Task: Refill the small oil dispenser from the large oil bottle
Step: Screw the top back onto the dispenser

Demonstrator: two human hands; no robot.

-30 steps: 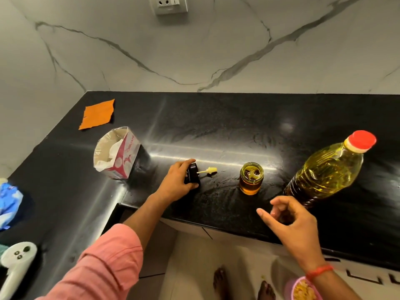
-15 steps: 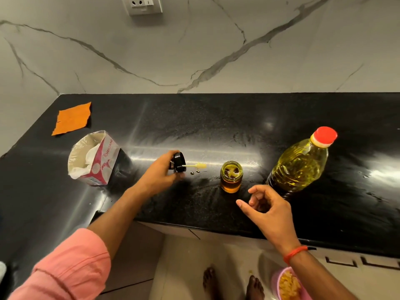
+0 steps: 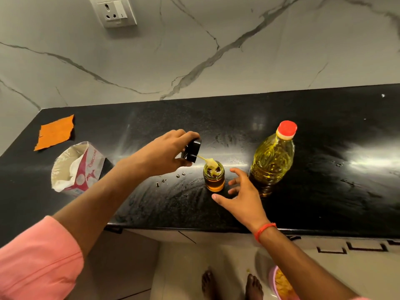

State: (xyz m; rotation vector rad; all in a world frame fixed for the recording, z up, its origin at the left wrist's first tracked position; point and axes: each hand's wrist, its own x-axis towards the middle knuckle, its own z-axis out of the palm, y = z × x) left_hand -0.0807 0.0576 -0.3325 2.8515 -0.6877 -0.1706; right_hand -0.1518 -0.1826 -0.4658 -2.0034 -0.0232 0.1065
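A small glass oil dispenser (image 3: 213, 179), open and part full of amber oil, stands on the black counter (image 3: 324, 180). My left hand (image 3: 164, 155) grips its black lid (image 3: 192, 150), whose yellow brush tip (image 3: 210, 162) hangs just over the jar's mouth. My right hand (image 3: 240, 191) hovers with spread fingers right beside the jar, not touching it as far as I can see. The large oil bottle (image 3: 273, 158), with yellow oil and a red cap, stands upright just right of the jar.
A few oil drops (image 3: 171, 179) lie on the counter left of the jar. An open pink and white carton (image 3: 78, 167) and an orange cloth (image 3: 55, 132) sit at the left. A wall socket (image 3: 113, 11) is above. Bare feet (image 3: 231, 286) and a pink bowl (image 3: 279, 284) are below the counter edge.
My left hand lifted the lid off the counter and carried it right, over the jar. My right hand moved forward to the jar's side with its fingers spread.
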